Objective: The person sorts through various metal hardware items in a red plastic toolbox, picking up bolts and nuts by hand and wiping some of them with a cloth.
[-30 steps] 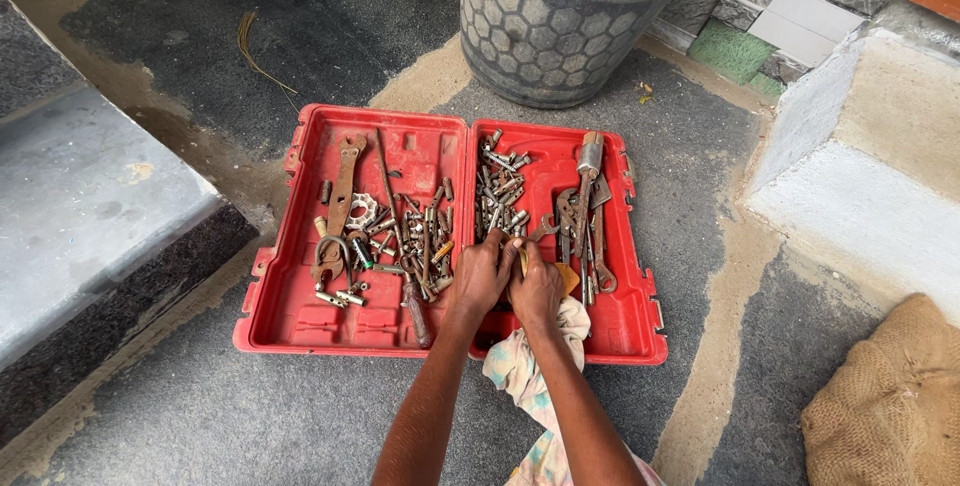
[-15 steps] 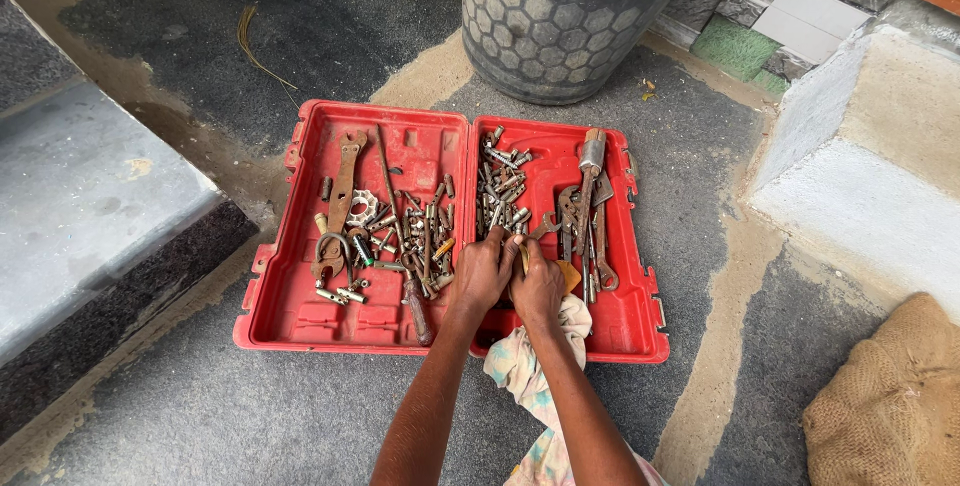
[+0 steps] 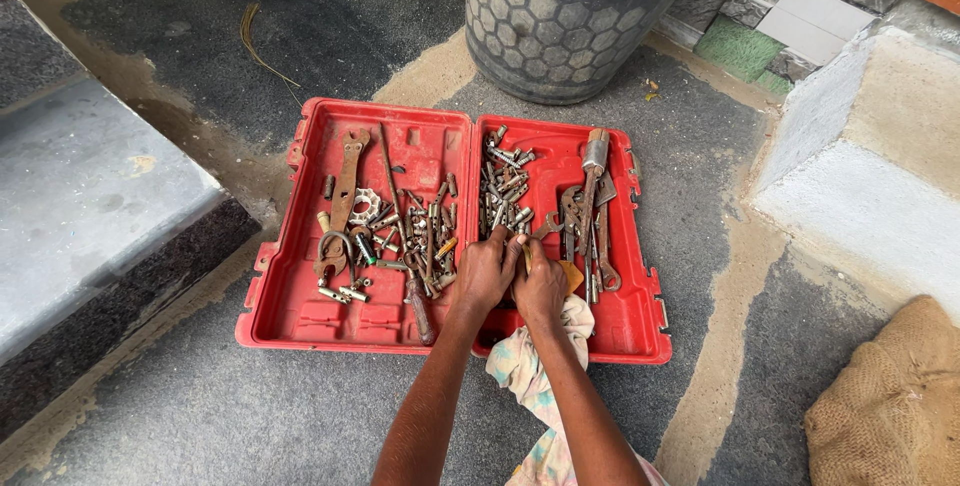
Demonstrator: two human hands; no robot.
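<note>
A: What is in the red case (image 3: 300, 321)?

B: It lies open flat on the floor (image 3: 200, 416), like a book. The left half holds a long rusty wrench (image 3: 346, 178), a screwdriver (image 3: 416, 310) and a heap of small bolts (image 3: 425, 236). The right half holds a pile of screws (image 3: 503, 186) at its 12 o'clock end and a bunch of spanners (image 3: 588, 221) at 3 o'clock.

A: Where are the hands?

B: Both are low in the right half, by the middle hinge. The left hand (image 3: 484, 271) and the right hand (image 3: 541, 289) touch each other. Their fingers curl in and pinch a thin little metal piece (image 3: 526, 251) between them.

A: What is that piece?

B: I cannot tell. The fingers hide most of it.

A: Anything else hidden?

B: A yellow thing (image 3: 571, 276) peeks out at 3 o'clock of the right hand. A flowery cloth (image 3: 530, 376) lies under the wrists and hangs over the case's near edge. A big grey tub (image 3: 560, 16) stands at 12 o'clock, cut off at the top. A brown sack (image 3: 890, 406) at 4 o'clock is cut off too.
</note>
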